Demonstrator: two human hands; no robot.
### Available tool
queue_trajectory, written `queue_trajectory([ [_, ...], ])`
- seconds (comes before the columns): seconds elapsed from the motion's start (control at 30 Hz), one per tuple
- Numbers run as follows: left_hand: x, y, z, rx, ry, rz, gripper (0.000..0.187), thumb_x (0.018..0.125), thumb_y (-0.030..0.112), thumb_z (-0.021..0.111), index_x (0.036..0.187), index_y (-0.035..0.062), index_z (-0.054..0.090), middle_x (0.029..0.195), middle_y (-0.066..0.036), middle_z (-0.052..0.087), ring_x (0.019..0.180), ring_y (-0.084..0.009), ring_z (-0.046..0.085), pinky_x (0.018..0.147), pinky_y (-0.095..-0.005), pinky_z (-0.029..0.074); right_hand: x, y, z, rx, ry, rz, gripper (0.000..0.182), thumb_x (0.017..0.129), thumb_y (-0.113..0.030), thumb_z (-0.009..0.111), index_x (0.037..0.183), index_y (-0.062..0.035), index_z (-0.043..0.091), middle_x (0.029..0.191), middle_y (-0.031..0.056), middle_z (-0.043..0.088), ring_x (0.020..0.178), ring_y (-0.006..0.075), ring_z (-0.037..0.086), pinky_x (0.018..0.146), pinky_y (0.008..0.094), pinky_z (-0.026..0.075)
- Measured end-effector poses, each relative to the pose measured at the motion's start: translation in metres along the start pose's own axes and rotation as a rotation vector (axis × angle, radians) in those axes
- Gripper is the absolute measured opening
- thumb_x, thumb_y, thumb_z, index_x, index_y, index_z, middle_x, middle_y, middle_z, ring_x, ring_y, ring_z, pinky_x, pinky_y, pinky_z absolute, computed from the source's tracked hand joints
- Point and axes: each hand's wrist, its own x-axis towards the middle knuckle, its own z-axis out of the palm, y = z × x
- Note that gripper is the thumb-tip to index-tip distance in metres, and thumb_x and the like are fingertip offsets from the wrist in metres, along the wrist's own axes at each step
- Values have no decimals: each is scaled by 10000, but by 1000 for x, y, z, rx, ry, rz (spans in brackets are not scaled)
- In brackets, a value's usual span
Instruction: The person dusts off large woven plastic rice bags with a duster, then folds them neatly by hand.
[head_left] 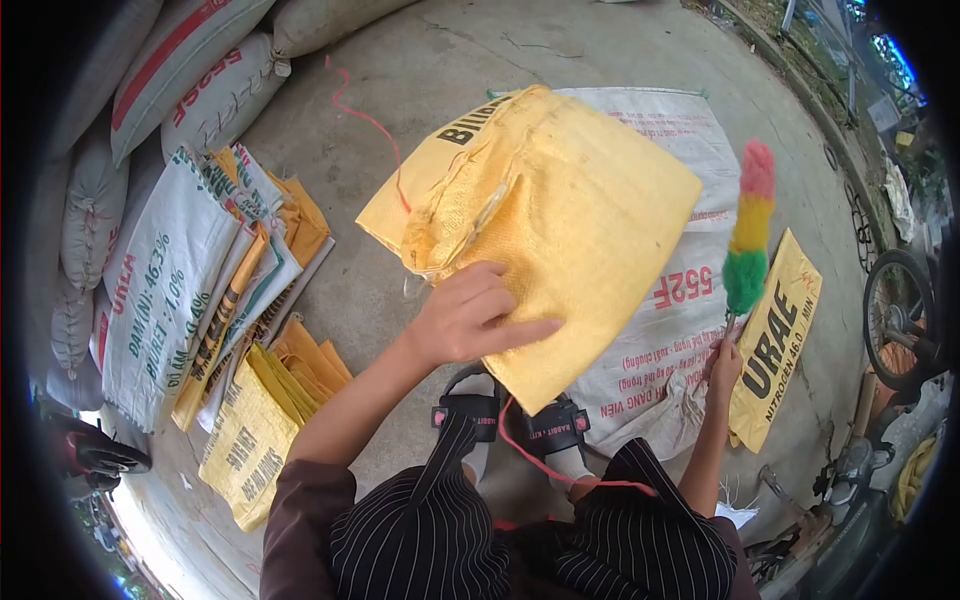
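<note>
A folded yellow woven sack [600, 190] with black lettering is held up in front of me. My left hand [468, 318] grips it near its lower left edge, with one finger stretched across the surface. In my right hand [725, 372] is the handle of a fluffy duster [752, 225], pointing upward with pink, yellow and green bands. Beneath the yellow sack, a white sack [670, 250] with red print lies flat on the concrete. A red string [372, 120] emerges from behind the yellow sack at upper left, and red string also shows below it near my legs.
Folded sacks [165, 290] stand in a pile on the left, with more yellow ones [265, 420] in front. Filled sacks [225, 95] are stacked behind them. At right lie another yellow sack [780, 345] and a bicycle wheel [900, 320]. My sandals [470, 410] are below the held sack.
</note>
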Motion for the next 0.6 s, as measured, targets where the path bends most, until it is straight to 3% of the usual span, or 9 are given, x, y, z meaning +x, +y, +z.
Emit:
queue_trajectory([
  [0.1, -51, 5, -8, 40, -123, -38, 457, 598, 83, 567, 1038, 185, 643, 665, -20, 359, 617, -178, 449, 670, -296, 463, 1, -6, 1, 91, 102, -134, 322, 910, -260, 452, 668, -54, 506, 468, -53, 351, 348, 33, 296, 321, 213, 206],
  [0.23, -153, 5, -22, 195, -772, -445, 463, 655, 27, 573, 1101, 152, 592, 937, -78, 529, 941, -235, 516, 841, -361, 433, -3, 7, 8, 11, 82, -167, 309, 905, -237, 458, 684, -31, 521, 490, -39, 381, 401, 44, 329, 380, 214, 258],
  [0.27, -179, 1, -30, 198, -776, -450, 463, 655, 27, 573, 1101, 152, 592, 937, -78, 529, 941, -235, 516, 841, -361, 433, -3, 13, 12, -99, 64, -228, 310, 901, -229, 462, 686, -15, 527, 503, -27, 401, 436, 57, 354, 419, 225, 284],
  [0.33, -208, -4, -46, 218, -1066, -577, 491, 675, 49, 605, 1154, 135, 540, 1114, -115, 513, 1075, -280, 466, 921, -388, 383, -10, 12, 20, -211, 39, -289, 312, 896, -220, 467, 687, 1, 533, 516, -14, 422, 471, 70, 380, 457, 237, 310],
  [0.37, -211, -8, -44, 220, -1068, -579, 491, 675, 49, 605, 1154, 135, 540, 1114, -115, 513, 1075, -280, 466, 921, -388, 383, -20, 8, 28, -276, 2, -302, 309, 891, -213, 473, 688, 11, 536, 528, -2, 439, 496, 78, 396, 482, 249, 323],
  [0.43, -189, -24, -33, 161, -602, -947, 634, 671, 128, 668, 1256, 140, 425, 1149, -133, 497, 1109, -302, 441, 937, -408, 361, -27, 5, 37, -405, -77, -408, 309, 878, -196, 485, 673, 29, 536, 536, 36, 455, 522, 93, 418, 502, 274, 341],
  [0.5, -165, -43, -13, 423, -400, -1058, 752, 659, 244, 716, 1297, 110, 343, 1141, -148, 500, 1115, -319, 434, 924, -397, 373, -36, 1, 46, -429, -110, -430, 305, 876, -192, 488, 673, 32, 535, 534, 44, 453, 517, 98, 413, 499, 277, 339],
  [0.53, -174, -58, -5, 426, -398, -1057, 752, 659, 244, 716, 1297, 110, 343, 1141, -148, 500, 1115, -319, 434, 924, -397, 373, -41, -2, 52, -454, -140, -456, 301, 873, -187, 490, 674, 35, 534, 532, 53, 450, 513, 103, 408, 496, 280, 336],
  [0.6, -192, -83, 15, 508, -610, -1252, 875, 621, 356, 743, 1313, 71, 289, 1140, -151, 500, 1113, -316, 440, 906, -397, 389, -45, -4, 60, -438, -166, -437, 308, 870, -184, 491, 663, 43, 524, 522, 58, 440, 504, 110, 405, 491, 287, 332],
])
